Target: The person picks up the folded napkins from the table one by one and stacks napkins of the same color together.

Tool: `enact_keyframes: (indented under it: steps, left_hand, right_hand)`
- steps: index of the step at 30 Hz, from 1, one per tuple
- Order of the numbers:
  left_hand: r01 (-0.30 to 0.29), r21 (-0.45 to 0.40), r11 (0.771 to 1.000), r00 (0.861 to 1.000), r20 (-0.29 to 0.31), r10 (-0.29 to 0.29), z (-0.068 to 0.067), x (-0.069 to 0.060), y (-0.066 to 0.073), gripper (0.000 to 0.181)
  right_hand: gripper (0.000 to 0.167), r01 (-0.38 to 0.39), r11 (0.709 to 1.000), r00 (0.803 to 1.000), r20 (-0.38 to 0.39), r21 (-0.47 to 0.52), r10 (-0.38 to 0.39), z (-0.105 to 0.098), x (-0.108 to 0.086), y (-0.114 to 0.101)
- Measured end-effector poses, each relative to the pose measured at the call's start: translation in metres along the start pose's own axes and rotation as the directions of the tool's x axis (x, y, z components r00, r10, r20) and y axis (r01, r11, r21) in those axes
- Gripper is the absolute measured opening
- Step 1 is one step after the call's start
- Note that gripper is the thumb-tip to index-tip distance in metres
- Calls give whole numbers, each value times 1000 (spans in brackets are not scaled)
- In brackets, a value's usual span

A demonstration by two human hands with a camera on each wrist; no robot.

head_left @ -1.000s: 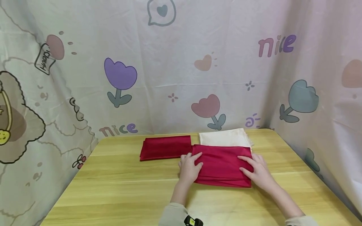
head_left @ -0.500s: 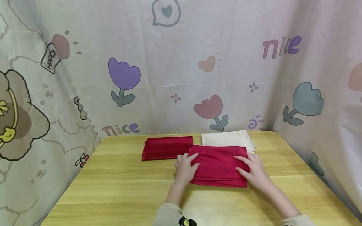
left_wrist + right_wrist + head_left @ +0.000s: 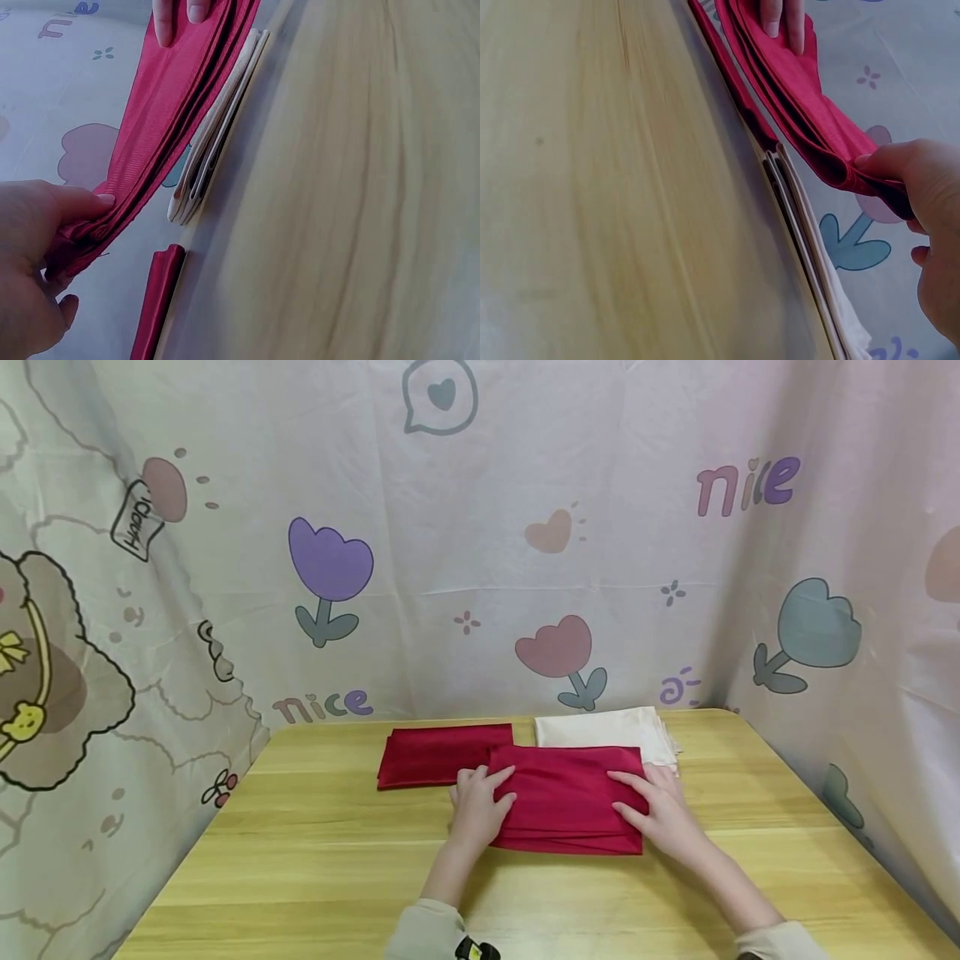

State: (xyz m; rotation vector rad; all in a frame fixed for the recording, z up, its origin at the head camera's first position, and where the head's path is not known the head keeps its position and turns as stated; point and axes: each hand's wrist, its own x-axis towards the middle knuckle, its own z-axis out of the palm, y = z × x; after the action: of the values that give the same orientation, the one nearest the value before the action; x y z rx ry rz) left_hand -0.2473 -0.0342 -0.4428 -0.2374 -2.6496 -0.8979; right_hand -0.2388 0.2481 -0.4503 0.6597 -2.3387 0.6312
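Note:
A folded bright red cloth (image 3: 566,793) with several layers is held above the table between both hands. My left hand (image 3: 477,807) pinches its left edge, thumb (image 3: 86,201) on top and fingers curled beneath. At the opposite edge my right hand (image 3: 662,812) pinches it in the same way. In the wrist views the layers sag a little between the hands, and a gap shows under them. Behind it lie a folded dark red cloth (image 3: 442,753) at the left and a folded white cloth (image 3: 600,727) at the right, both partly covered from the head view.
The wooden table (image 3: 315,860) stretches out in front and to both sides. A patterned curtain (image 3: 450,527) hangs right behind the table's back edge and along the sides.
Both hands have carried the bright red cloth to the left, so it overlaps the dark red cloth more in the head view. The head view has also shifted slightly.

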Motion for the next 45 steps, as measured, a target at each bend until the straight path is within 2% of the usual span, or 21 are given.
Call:
enact_keyframes:
  steps: [9, 27, 45]
  left_hand:
    - [-28, 56, 998, 1000, 11, 28, -12, 1, -7, 42]
    - [-48, 150, 987, 999, 33, 43, -41, 2, -29, 43]
    - [-139, 262, 955, 990, 0, 144, -63, 4, -53, 41]
  right_hand:
    - [45, 21, 1000, 1000, 17, -12, -21, 5, 6, -7]
    - [45, 83, 997, 993, 89, -12, -81, 20, 23, -25]
    - [45, 142, 989, 985, 107, -32, -138, 36, 39, -41]
